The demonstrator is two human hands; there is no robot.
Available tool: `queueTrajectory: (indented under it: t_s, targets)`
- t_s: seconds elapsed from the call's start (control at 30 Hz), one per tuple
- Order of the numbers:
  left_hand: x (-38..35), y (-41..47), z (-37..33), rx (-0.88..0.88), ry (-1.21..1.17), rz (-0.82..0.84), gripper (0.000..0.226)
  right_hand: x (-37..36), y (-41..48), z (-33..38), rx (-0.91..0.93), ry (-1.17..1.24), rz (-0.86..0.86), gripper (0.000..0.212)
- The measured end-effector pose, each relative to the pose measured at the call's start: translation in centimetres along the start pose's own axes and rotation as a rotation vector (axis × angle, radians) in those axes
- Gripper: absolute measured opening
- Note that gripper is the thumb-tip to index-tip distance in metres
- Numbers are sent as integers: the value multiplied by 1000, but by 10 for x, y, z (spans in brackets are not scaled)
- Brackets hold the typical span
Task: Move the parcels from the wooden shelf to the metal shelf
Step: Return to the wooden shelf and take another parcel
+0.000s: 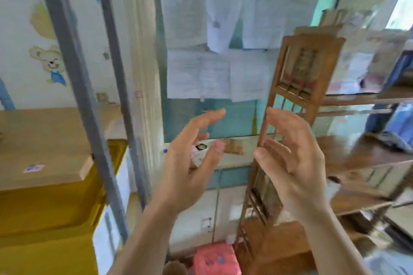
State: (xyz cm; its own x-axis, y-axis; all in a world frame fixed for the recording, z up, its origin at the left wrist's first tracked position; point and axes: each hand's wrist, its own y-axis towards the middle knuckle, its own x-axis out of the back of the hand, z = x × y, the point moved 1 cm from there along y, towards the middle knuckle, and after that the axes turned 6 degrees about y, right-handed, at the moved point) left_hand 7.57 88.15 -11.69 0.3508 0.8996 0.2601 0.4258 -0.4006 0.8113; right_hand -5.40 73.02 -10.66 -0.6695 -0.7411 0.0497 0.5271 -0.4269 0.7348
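Neither grip holds anything: left hand (190, 163) and right hand (295, 158) are both empty, palms facing each other, fingers spread and slightly curled, raised side by side in mid-frame between the two shelves. My read: hands are pre-shaped at roughly parcel width, either ready for the next pick or just freed from a drop, can't tell which.

Parcels: a large flat cardboard box (42, 147) sits on the metal shelf (73, 69) at left, lying flat, long axis running roughly left-right along the shelf, a small label on its top face, near corner pointing toward the person. Below it a yellow box (44, 212), also flat, same orientation. Flat stacking is probably for stability and to fit between the grey uprights.

Wooden shelf (312, 87) stands at right, side frame edge-on to the camera, boards running off to the right. Blue bagged items (397, 127) lie on an upper board, lumpy, no clear long axis; heavy blur, so whether they are parcels is uncertain. Lower boards look mostly bare but smeared.

Further out: a pink package (214, 259) on the floor between the shelves, and paper sheets (223, 40) pinned to the wall behind the hands.

Judgement: task partly done, and the next reach likely goes right toward the wooden shelf.
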Motion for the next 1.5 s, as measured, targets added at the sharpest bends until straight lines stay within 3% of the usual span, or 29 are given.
queueTrajectory:
  t_s: [0.33, 0.53, 0.73, 0.93, 1.03, 1.1, 1.17, 1.33, 1.43, 1.5]
  targets:
    - [-332, 76, -105, -84, -419, 267, 43, 316, -1, 13, 27, -385, -318, 65]
    - [-472, 119, -112, -103, -536, 332, 37, 431, 19, -33, 7, -487, -440, 63]
    - [-607, 183, -72, -59, -669, 340, 33, 517, 87, -120, -1, -586, -479, 64]
    - [-748, 291, -32, 73, -678, 341, 30, 612, 206, -218, -119, -529, -492, 57]
    - [-816, 339, -21, 326, -652, 281, 37, 671, 275, -264, -187, -521, -614, 45]
    - [-851, 355, -19, 539, -710, 258, 41, 710, 312, -292, -247, -579, -705, 49]
    - [-876, 360, -20, 630, -728, 256, 45, 739, 337, -318, -352, -595, -766, 62]
    - [-904, 373, -27, 640, -669, 352, 62, 765, 357, -354, -529, -433, -699, 80]
    - [-896, 365, -38, 640, -598, 396, 70, 747, 343, -334, -488, -400, -672, 95]
    - [-877, 353, -45, 660, -625, 282, 58, 728, 327, -309, -402, -383, -668, 85]
